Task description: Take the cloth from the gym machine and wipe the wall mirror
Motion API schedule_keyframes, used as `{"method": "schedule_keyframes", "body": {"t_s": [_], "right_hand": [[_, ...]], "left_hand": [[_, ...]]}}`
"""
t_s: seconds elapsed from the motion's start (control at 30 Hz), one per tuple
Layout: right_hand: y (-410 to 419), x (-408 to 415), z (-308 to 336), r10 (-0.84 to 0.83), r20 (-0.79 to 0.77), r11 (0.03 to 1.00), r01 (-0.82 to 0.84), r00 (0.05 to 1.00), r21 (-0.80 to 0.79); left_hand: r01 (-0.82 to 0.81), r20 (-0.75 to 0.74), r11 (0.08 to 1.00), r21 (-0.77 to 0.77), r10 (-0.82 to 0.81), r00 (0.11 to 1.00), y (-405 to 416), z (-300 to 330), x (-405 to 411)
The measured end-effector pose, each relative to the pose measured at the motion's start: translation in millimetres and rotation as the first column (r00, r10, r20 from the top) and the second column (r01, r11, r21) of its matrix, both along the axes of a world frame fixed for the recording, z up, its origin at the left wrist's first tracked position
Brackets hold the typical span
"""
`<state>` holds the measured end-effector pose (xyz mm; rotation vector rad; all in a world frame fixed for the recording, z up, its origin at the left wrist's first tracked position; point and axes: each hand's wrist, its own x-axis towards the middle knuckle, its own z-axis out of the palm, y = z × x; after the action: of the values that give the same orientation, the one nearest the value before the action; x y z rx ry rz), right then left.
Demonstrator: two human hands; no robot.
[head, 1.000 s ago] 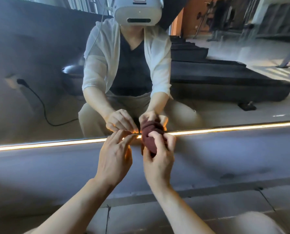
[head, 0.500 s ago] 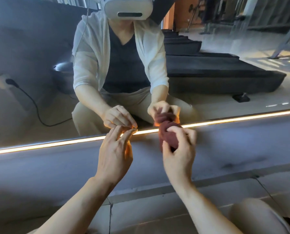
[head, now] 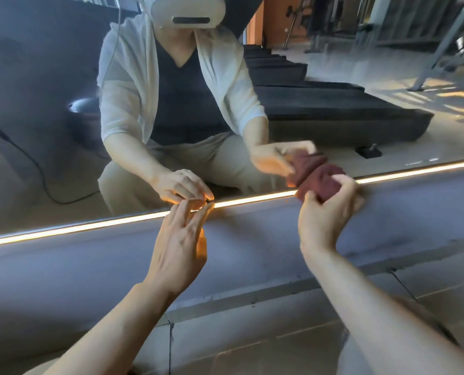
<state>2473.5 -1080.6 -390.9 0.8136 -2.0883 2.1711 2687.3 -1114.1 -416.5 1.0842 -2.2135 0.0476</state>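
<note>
A wall mirror (head: 49,90) fills the far half of the scene, and its bottom edge is traced by a glowing strip light (head: 90,226) that rises from the left toward the right. At the far left, a black power cable (head: 33,163) plugged into a socket is reflected in the glass. Left of centre, the left hand (head: 179,247) is raised toward the strip light with its fingers extended and loosely spread; nothing is held in it, and its fingertips (head: 208,208) are seen right at the lit edge of the mirror. Whether the glass is actually touched cannot be told. In the mirror behind it, a crouching person in a white headset and a pale open shirt is reflected. Further right, a bunched dark red cloth (head: 321,184) is gripped by the right hand (head: 327,212), with thumb and fingers curled round it. The cloth is held against the mirror's lower edge, just above the strip light, and meets its own reflection there. Black stepped platforms (head: 333,109) are reflected at the far right. Grey floor tiles (head: 252,334) lie nearest.
</note>
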Motion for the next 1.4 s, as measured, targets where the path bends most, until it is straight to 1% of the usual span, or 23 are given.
{"method": "schedule_keyframes", "body": {"t_s": [0.03,0.1,0.13,0.2,0.27,0.37,0.43,0.53,0.63,0.73,0.77,0.8,0.83,0.9,0.97,1.0,1.07,1.17,1.23,1.27,1.33,1.37,1.4], "right_hand": [[-4,-3,5,0.001,0.039,1.000,-0.002,0.999,0.026],[-6,8,-2,0.097,-0.033,0.984,-0.090,0.995,0.152],[-4,18,-10,0.188,-0.061,0.961,-0.171,0.980,0.216],[3,32,-22,0.383,0.015,0.875,-0.368,0.924,0.316],[4,29,-18,0.449,0.074,0.850,-0.451,0.891,0.274],[5,-2,-2,0.204,0.031,0.977,-0.205,0.979,0.061],[1,-21,3,0.040,0.089,0.998,-0.035,0.995,-0.055],[-19,-3,1,-0.064,0.069,0.994,0.070,0.996,-0.088],[-26,70,-23,0.078,-0.131,0.995,-0.086,0.988,-0.054],[-19,118,-40,0.386,-0.375,0.914,-0.405,0.843,0.031],[-17,122,-37,0.441,-0.413,0.883,-0.467,0.797,0.042],[-16,122,-33,0.442,-0.415,0.877,-0.480,0.796,0.012],[-16,118,-27,0.381,-0.375,0.901,-0.431,0.845,-0.055],[-20,104,-14,0.162,-0.213,0.960,-0.204,0.964,-0.192],[-27,99,-16,0.024,-0.101,0.974,-0.046,0.995,-0.221],[-31,105,-20,0.020,-0.105,0.978,-0.041,0.994,-0.206],[-37,136,-36,0.111,-0.225,0.980,-0.144,0.968,-0.140],[-35,178,-55,0.291,-0.405,0.945,-0.327,0.867,-0.023],[-33,174,-48,0.310,-0.405,0.931,-0.360,0.860,-0.052],[-32,166,-43,0.251,-0.350,0.949,-0.300,0.903,-0.094],[-36,147,-33,0.034,-0.137,0.983,-0.057,0.990,-0.172],[-39,143,-30,-0.045,-0.053,0.983,0.035,0.998,-0.179],[-42,146,-32,-0.074,-0.047,0.984,0.065,0.996,-0.163]], "left_hand": [[-0.006,-0.006,1.000,-0.006,0.006,1.000,-1,0,-2],[-0.028,-0.023,0.999,-0.021,0.028,0.999,-1,1,-7],[-0.037,-0.019,0.999,-0.020,0.036,0.999,-1,1,-10],[-0.035,0.002,0.999,-0.015,0.035,0.999,3,5,-17],[-0.038,0.001,0.999,-0.029,0.038,0.999,2,11,-22],[-0.069,-0.050,0.997,-0.039,0.067,0.997,4,12,-16],[-0.103,-0.090,0.993,-0.053,0.098,0.991,6,1,0],[-0.105,-0.101,0.986,-0.133,0.091,0.991,2,-3,22],[-0.136,-0.088,0.970,-0.202,0.121,0.989,-11,0,41],[-0.167,-0.125,0.971,-0.169,0.147,0.981,-9,-3,54],[-0.159,-0.109,0.973,-0.165,0.142,0.984,-9,-6,57],[-0.149,-0.090,0.976,-0.157,0.136,0.987,-8,-8,60],[-0.140,-0.082,0.979,-0.145,0.130,0.988,-8,-8,63],[-0.130,-0.079,0.984,-0.122,0.121,0.990,-10,-8,71],[-0.114,-0.061,0.987,-0.110,0.108,0.992,-8,-8,82],[-0.106,-0.053,0.989,-0.104,0.101,0.993,-8,-8,88],[-0.107,-0.045,0.990,-0.096,0.103,0.994,-9,-6,98],[-0.093,-0.024,0.992,-0.089,0.091,0.996,-15,-4,111],[-0.059,-0.006,0.994,-0.091,0.058,0.998,-17,-5,117],[-0.038,0.002,0.995,-0.087,0.038,0.999,-19,-6,119],[0.009,0.013,0.997,-0.078,-0.008,1.000,-22,-6,124],[0.030,0.017,0.997,-0.073,-0.029,0.999,-23,-6,126],[0.050,0.024,0.996,-0.069,-0.049,0.999,-25,-6,128]]}}
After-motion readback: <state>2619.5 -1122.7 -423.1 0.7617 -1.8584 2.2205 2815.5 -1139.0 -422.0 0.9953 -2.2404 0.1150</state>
